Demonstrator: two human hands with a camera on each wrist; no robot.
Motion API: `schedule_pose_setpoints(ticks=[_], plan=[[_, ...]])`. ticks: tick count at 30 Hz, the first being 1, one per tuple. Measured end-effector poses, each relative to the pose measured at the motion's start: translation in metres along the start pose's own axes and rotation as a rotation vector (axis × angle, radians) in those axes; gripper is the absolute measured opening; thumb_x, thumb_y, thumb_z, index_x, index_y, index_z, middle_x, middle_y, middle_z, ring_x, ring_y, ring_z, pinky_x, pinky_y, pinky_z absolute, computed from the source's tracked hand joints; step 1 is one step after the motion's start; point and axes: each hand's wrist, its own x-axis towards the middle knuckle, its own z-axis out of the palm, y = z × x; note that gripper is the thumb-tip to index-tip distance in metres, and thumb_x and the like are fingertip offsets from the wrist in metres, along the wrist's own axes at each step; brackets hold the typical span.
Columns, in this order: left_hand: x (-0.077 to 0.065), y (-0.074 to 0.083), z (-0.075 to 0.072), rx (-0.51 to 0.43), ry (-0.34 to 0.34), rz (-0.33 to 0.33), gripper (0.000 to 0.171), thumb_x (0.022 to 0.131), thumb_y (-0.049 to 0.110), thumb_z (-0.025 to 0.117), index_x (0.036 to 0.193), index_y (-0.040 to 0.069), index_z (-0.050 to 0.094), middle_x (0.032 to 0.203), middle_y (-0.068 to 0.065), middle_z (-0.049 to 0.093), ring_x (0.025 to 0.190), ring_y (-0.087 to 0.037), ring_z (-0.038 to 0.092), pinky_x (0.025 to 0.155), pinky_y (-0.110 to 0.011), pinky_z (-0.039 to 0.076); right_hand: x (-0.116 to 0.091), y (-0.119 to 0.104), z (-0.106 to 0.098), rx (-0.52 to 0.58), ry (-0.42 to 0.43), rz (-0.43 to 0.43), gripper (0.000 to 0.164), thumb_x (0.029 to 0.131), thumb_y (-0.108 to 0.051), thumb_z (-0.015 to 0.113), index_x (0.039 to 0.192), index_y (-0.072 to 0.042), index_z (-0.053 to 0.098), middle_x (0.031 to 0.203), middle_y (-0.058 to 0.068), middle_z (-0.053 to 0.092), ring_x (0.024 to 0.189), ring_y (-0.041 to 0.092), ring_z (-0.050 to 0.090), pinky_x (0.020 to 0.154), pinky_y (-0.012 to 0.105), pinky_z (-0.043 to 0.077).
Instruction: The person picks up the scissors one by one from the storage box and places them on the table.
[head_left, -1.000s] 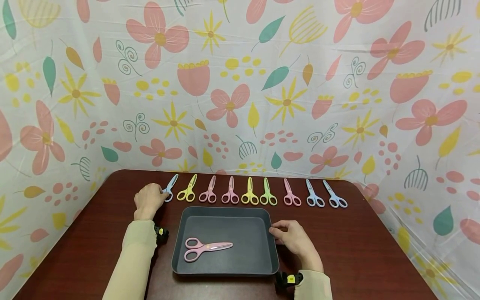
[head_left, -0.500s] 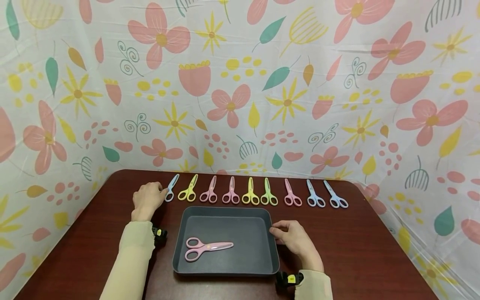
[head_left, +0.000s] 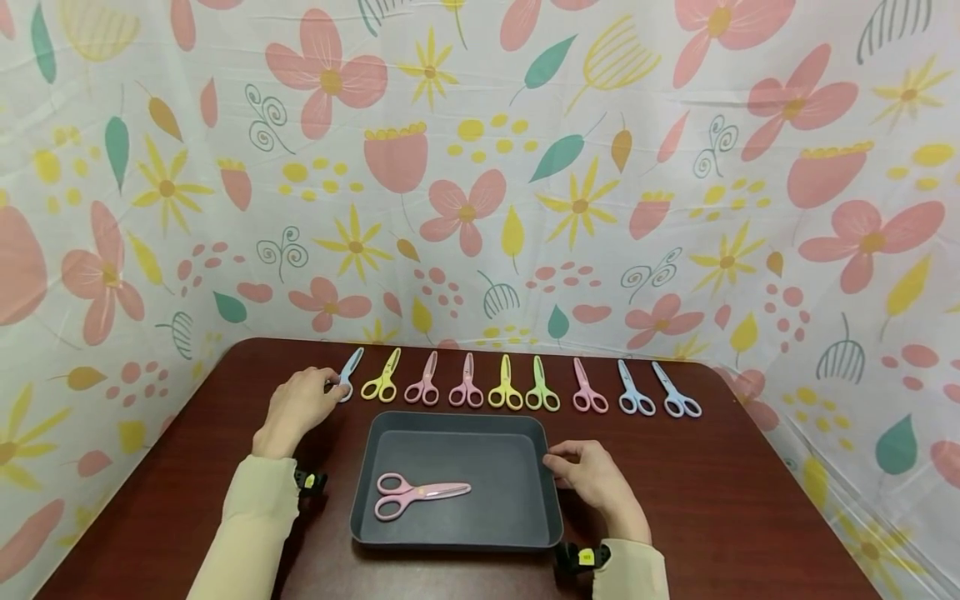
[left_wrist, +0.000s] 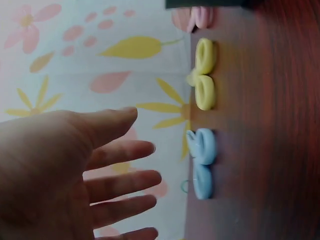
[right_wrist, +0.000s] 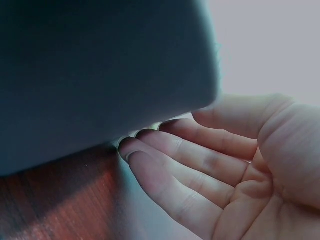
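Note:
My left hand (head_left: 300, 406) hovers at the back left of the table, just left of the blue scissors (head_left: 350, 372). In the left wrist view its fingers are spread and nearly straight, and a gap separates them from the blue scissors (left_wrist: 204, 150) and the yellow scissors (left_wrist: 205, 92). At the right side of the dark grey baking tray (head_left: 517, 500), my right hand (head_left: 596, 483) holds the rim between thumb and fingers. The right wrist view shows the fingertips at the tray's edge, with the thumb tip hidden behind it. Pink scissors (head_left: 408, 494) lie inside the tray, handles to the left.
Along the back of the brown table (head_left: 720, 500) runs a row of several scissors, among them a green pair (head_left: 540, 387) and a blue pair (head_left: 673, 392) at the right end. Behind the table hangs a floral curtain (head_left: 480, 108).
My left forearm has swung a little to the left, and the hand has turned so its fingers point more to the right. The right hand stays at the tray. The head view has shifted slightly.

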Motion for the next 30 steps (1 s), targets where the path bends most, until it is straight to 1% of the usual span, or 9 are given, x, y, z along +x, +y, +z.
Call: schedule_pose_setpoints(ticks=[5, 9, 11, 16, 18, 22, 24, 28, 30], plan=[[-0.01, 0.011, -0.006, 0.055, -0.037, 0.081, 0.033, 0.092, 0.03, 0.067, 0.111, 0.003, 0.068, 0.097, -0.015, 0.063, 0.075, -0.026, 0.058, 0.066, -0.048, 0.048, 0.0, -0.002, -0.002, -0.004, -0.001, 0.0, 0.019, 0.091, -0.009, 0.067, 0.106, 0.003, 0.071, 0.093, 0.009, 0.07, 0.074, 0.025, 0.07, 0.069, 0.04, 0.056], [-0.021, 0.021, -0.006, 0.083, -0.06, 0.154, 0.032, 0.091, 0.03, 0.069, 0.111, 0.004, 0.069, 0.1, -0.013, 0.065, 0.085, -0.03, 0.061, 0.074, -0.053, 0.047, 0.0, -0.002, -0.002, -0.008, -0.002, 0.005, 0.02, 0.091, -0.009, 0.067, 0.107, 0.003, 0.07, 0.093, 0.009, 0.07, 0.075, 0.025, 0.07, 0.07, 0.04, 0.056], [-0.026, 0.025, -0.004, 0.094, -0.072, 0.177, 0.033, 0.091, 0.03, 0.069, 0.112, 0.005, 0.07, 0.106, -0.013, 0.066, 0.095, -0.033, 0.062, 0.08, -0.057, 0.045, -0.001, -0.002, -0.002, -0.01, -0.004, 0.009, 0.02, 0.091, -0.008, 0.067, 0.107, 0.003, 0.07, 0.093, 0.009, 0.069, 0.075, 0.025, 0.07, 0.07, 0.04, 0.056], [-0.037, 0.039, -0.001, 0.093, -0.127, 0.224, 0.03, 0.091, 0.031, 0.069, 0.11, 0.008, 0.071, 0.107, -0.009, 0.066, 0.101, -0.032, 0.062, 0.085, -0.057, 0.044, -0.001, -0.001, -0.001, -0.005, -0.004, 0.007, 0.019, 0.091, -0.007, 0.066, 0.107, 0.003, 0.07, 0.093, 0.009, 0.07, 0.075, 0.025, 0.07, 0.07, 0.04, 0.056], [-0.04, 0.046, 0.0, 0.081, -0.157, 0.242, 0.028, 0.09, 0.03, 0.07, 0.109, 0.008, 0.071, 0.106, -0.007, 0.066, 0.099, -0.029, 0.063, 0.085, -0.053, 0.046, -0.001, -0.001, -0.001, -0.004, -0.002, 0.006, 0.018, 0.091, -0.006, 0.066, 0.106, 0.003, 0.07, 0.093, 0.009, 0.07, 0.075, 0.025, 0.07, 0.07, 0.04, 0.056], [-0.046, 0.06, 0.003, 0.045, -0.221, 0.251, 0.029, 0.09, 0.029, 0.071, 0.111, 0.009, 0.07, 0.105, -0.004, 0.064, 0.092, -0.023, 0.063, 0.082, -0.045, 0.049, -0.001, -0.001, -0.001, -0.005, 0.001, 0.005, 0.018, 0.091, -0.006, 0.066, 0.106, 0.003, 0.07, 0.093, 0.009, 0.07, 0.074, 0.025, 0.07, 0.07, 0.04, 0.056], [-0.05, 0.067, 0.005, 0.042, -0.241, 0.271, 0.03, 0.089, 0.028, 0.072, 0.112, 0.009, 0.07, 0.105, -0.004, 0.064, 0.09, -0.022, 0.064, 0.081, -0.043, 0.05, -0.001, -0.001, 0.0, -0.006, 0.003, 0.007, 0.019, 0.091, -0.007, 0.066, 0.106, 0.003, 0.07, 0.093, 0.009, 0.07, 0.074, 0.025, 0.07, 0.069, 0.04, 0.056], [-0.055, 0.077, 0.011, 0.048, -0.263, 0.362, 0.03, 0.088, 0.028, 0.074, 0.11, 0.008, 0.07, 0.101, -0.004, 0.064, 0.084, -0.02, 0.063, 0.076, -0.041, 0.05, -0.001, -0.001, 0.0, -0.001, 0.005, 0.01, 0.019, 0.091, -0.007, 0.066, 0.106, 0.003, 0.07, 0.092, 0.009, 0.07, 0.074, 0.025, 0.07, 0.069, 0.04, 0.056], [-0.057, 0.081, 0.015, 0.052, -0.273, 0.412, 0.029, 0.086, 0.029, 0.075, 0.106, 0.009, 0.071, 0.098, -0.002, 0.064, 0.08, -0.018, 0.062, 0.072, -0.038, 0.05, -0.001, -0.001, 0.0, 0.001, 0.004, 0.011, 0.018, 0.091, -0.007, 0.066, 0.106, 0.003, 0.071, 0.091, 0.009, 0.07, 0.074, 0.025, 0.07, 0.069, 0.04, 0.056]])
